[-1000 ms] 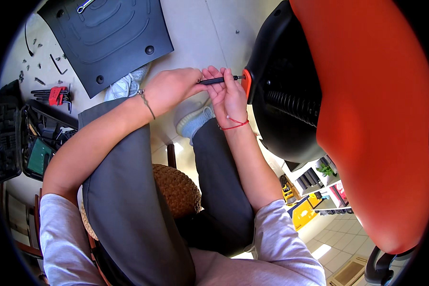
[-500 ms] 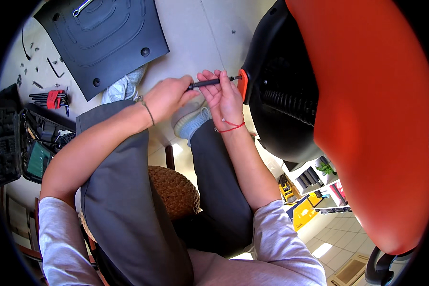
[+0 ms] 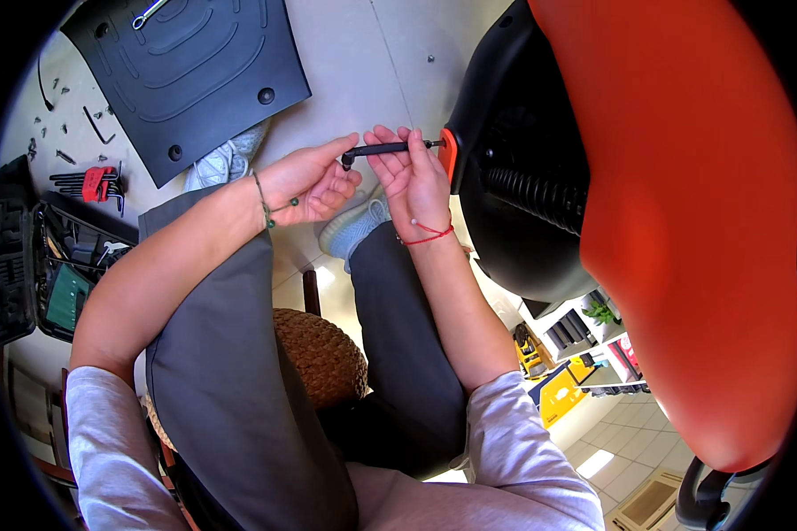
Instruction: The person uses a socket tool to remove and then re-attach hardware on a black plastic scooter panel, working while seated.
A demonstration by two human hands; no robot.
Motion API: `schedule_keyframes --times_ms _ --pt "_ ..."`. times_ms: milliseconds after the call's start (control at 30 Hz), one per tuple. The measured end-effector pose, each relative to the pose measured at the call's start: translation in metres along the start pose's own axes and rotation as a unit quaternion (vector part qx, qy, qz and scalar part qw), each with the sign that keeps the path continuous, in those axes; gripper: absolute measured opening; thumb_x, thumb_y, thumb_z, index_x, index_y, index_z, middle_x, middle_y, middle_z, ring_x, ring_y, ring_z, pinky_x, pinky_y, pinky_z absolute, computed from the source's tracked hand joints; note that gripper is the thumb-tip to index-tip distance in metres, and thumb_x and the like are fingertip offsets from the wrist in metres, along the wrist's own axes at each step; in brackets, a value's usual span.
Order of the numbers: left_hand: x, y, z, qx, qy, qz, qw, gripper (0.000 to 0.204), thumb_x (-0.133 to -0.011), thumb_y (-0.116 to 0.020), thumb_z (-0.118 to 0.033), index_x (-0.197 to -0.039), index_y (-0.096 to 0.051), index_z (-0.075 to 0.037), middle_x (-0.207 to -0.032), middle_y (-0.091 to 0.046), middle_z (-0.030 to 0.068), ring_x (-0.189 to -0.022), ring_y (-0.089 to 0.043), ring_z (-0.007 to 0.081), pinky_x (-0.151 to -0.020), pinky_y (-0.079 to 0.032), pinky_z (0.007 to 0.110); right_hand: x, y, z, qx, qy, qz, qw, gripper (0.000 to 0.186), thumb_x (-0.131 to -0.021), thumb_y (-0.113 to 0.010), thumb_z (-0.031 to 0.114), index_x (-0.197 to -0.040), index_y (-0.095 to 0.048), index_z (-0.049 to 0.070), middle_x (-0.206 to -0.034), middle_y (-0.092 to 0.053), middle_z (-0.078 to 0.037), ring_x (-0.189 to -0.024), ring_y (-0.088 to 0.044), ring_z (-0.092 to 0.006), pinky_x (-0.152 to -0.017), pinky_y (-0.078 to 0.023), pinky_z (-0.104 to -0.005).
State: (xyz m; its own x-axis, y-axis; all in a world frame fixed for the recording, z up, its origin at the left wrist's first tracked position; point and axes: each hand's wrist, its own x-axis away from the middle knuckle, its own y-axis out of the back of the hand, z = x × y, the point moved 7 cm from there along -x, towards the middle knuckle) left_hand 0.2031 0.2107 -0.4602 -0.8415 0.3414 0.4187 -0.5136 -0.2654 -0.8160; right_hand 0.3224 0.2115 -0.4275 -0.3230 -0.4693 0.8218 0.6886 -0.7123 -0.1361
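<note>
A slim black screwdriver (image 3: pixel 381 150) lies nearly level, its tip at the small orange-red plate (image 3: pixel 448 153) on the black rim of a large orange-red body (image 3: pixel 682 203). My right hand (image 3: pixel 418 181) holds its shaft between thumb and stretched fingers, palm up. At the other end of the tool is a short knob-like part. My left hand (image 3: pixel 314 184) is turned palm up beside that end, thumb stretched out and fingers loosely curled, not wrapped round it. Whether a fingertip touches it is hard to tell. Where the tip meets the plate is too small to make out.
A dark ribbed panel (image 3: pixel 195 75) with a wrench (image 3: pixel 148 14) on it lies at the far left, touching my shoe. Left of it are loose screws, a hex key (image 3: pixel 98 125), a red-holder hex key set (image 3: pixel 96 183) and an open toolbox (image 3: pixel 71 292). Shelves (image 3: pixel 584 336) stand at right.
My left hand has loosened from the screwdriver's end and turned palm up. The end of the tool now shows. My right hand and the tool's tip stay in place.
</note>
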Motion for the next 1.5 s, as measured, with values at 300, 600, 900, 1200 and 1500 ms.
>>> schedule_keyframes --times_ms 300,600,900,1200,1500 --pt "0.0 0.001 -0.013 -0.045 -0.171 -0.069 0.982 0.035 -0.093 -0.053 -0.041 -0.085 -0.049 -0.008 -0.065 -0.047 -0.0023 -0.053 -0.045 0.0044 -0.044 -0.034 0.017 0.001 0.002 -0.001 -0.019 -0.012 -0.016 1.0 0.036 -0.098 -0.045 0.03 -0.113 -0.043 -0.003 -0.111 -0.058 -0.021 -0.104 -0.06 -0.0287 -0.09 -0.049 -0.037" --pt "-0.001 -0.014 0.001 0.012 -0.048 0.011 0.999 0.046 -0.091 -0.047 -0.052 -0.067 -0.047 -0.013 -0.054 -0.042 -0.0039 -0.04 -0.038 0.0057 -0.035 -0.027 0.019 0.0 0.001 0.0 -0.017 -0.016 -0.012 1.0 0.032 -0.097 -0.047 0.028 -0.112 -0.045 -0.001 -0.114 -0.057 -0.02 -0.107 -0.058 -0.029 -0.093 -0.046 -0.0379" --pt "-0.009 -0.012 -0.014 0.071 -0.138 0.023 0.988 0.037 -0.094 -0.049 -0.042 -0.072 -0.042 -0.013 -0.061 -0.04 -0.0041 -0.045 -0.033 0.0042 -0.038 -0.025 0.019 -0.003 -0.002 -0.002 -0.055 -0.017 -0.014 0.998 0.035 -0.098 -0.045 0.029 -0.113 -0.042 -0.002 -0.116 -0.055 -0.021 -0.108 -0.057 -0.0292 -0.094 -0.045 -0.0388" --pt "-0.001 0.013 -0.008 -0.207 -0.056 -0.046 0.976 0.068 -0.09 -0.028 -0.067 -0.071 -0.053 -0.006 -0.059 -0.05 0.0017 -0.048 -0.043 0.0108 -0.044 -0.034 0.024 -0.001 -0.001 -0.015 -0.017 -0.022 -0.033 0.999 0.033 -0.098 -0.044 0.028 -0.113 -0.043 -0.001 -0.11 -0.058 -0.018 -0.105 -0.058 -0.0271 -0.09 -0.046 -0.0362" --pt "0.036 0.009 -0.096 -0.668 -0.292 -0.306 0.612 0.025 -0.086 -0.054 -0.022 -0.081 -0.055 0.002 -0.069 -0.061 0.0168 -0.067 -0.061 0.0334 -0.065 -0.048 0.042 -0.006 -0.023 -0.02 0.165 -0.042 0.047 0.984 0.026 -0.098 -0.046 0.025 -0.109 -0.047 0.002 -0.082 -0.056 -0.007 -0.077 -0.055 -0.0155 -0.072 -0.045 -0.0274"
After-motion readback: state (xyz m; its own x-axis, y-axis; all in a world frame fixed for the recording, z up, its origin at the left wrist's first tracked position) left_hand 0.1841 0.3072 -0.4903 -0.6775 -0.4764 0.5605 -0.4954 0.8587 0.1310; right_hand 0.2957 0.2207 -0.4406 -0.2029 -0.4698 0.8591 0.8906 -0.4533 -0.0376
